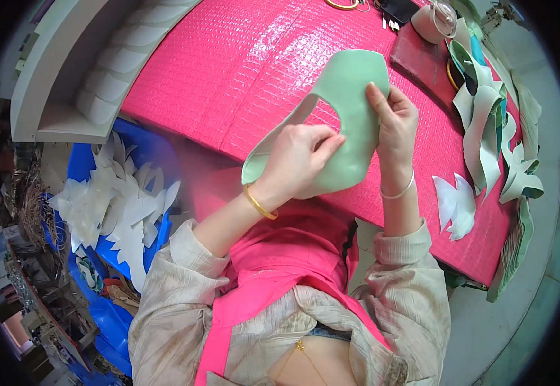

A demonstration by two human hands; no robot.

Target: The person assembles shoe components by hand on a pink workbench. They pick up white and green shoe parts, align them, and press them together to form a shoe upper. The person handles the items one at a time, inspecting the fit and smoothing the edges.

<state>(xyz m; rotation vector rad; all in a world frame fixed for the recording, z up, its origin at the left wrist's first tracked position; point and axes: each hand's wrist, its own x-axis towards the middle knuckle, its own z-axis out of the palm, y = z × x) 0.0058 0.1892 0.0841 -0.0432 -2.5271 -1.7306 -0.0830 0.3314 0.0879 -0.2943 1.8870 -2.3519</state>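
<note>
A pale green shoe upper (357,138), smooth and leather-like with a curved cut-out, is held up over the near edge of the pink worktable. My right hand (397,122) grips its right edge, thumb lying on the front face and fingers behind. My left hand (302,154) reaches across its lower part, thumb and forefinger pinched together at the rim of the cut-out. A narrow strip of the upper runs behind my left hand and shows again left of the wrist.
The pink-covered table (216,83) spans the front. White petal-shaped pieces (458,206) lie at its right, beside a heap of green and white uppers (486,128). A white cup (433,24) stands far right. Blue bins (116,244) of white scraps and a grey shelf (55,96) are left.
</note>
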